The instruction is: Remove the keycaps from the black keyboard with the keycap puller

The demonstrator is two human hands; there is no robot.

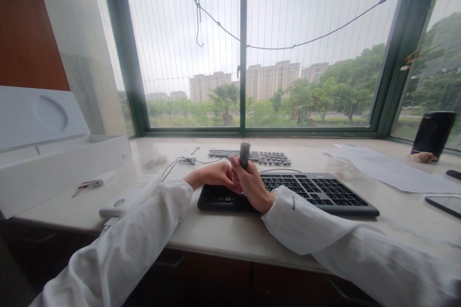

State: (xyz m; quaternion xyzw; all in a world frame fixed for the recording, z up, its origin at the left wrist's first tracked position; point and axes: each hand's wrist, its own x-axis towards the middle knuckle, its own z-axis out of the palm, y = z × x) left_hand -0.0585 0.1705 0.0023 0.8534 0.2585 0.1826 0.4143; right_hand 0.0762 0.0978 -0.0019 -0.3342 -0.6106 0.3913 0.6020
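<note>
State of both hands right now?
Right hand: closed, holding a dark grey cylindrical object, upright.
Left hand: curled against the right, over the black rectangular keyboard; can't tell whether it holds anything.

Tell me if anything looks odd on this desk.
Yes: behind the keyboard, what look like loose keycaps lie in rows on the desk, whereas keycaps normally sit on a keyboard.

Light: overcast daylight from window [243,67]; sky [288,9] bright, washed out. Drawers [205,276] below tabletop [216,230] lie in deep shadow. Definition: soft, hazy. Edges: wide-angle stretching.
</note>
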